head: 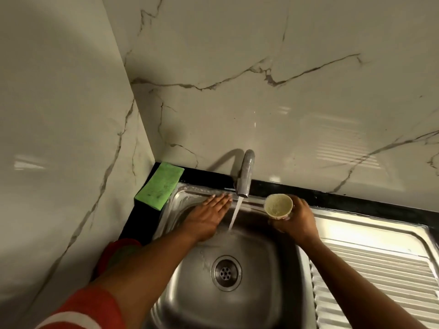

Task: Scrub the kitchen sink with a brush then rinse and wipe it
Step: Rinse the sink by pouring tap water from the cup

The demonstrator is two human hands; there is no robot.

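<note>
The steel sink (266, 286) lies set into a black table (356, 202), in a corner of pale marbled wall (261, 67). Its round drain (226, 273) sits in the middle of the basin floor. At twelve o'clock from the drain the tap (245, 176) leans over the back rim, and a thin stream of water (235, 213) is running from it down onto the basin's back slope.

The left hand (209, 216) is at eleven o'clock of the drain. It is released and flat, palm down, with straight fingers lying together against the wet back wall of the basin, just left of the stream, and it holds nothing. The right hand (298, 220) is at one o'clock, its fingers curled round a small paper cup (278, 206). The cup's mouth tips up and toward the tap, just right of the stream and not under it.

A green cloth (160, 185) lies folded on the table corner at ten o'clock, its near end overlapping the sink's rim. The ribbed drainboard (380, 262) stretches away at three o'clock. At nine o'clock something red (118, 246) sits on the table, mostly hidden under the left forearm, and I cannot tell what it is. A red sleeve (83, 309) shows at seven o'clock.
</note>
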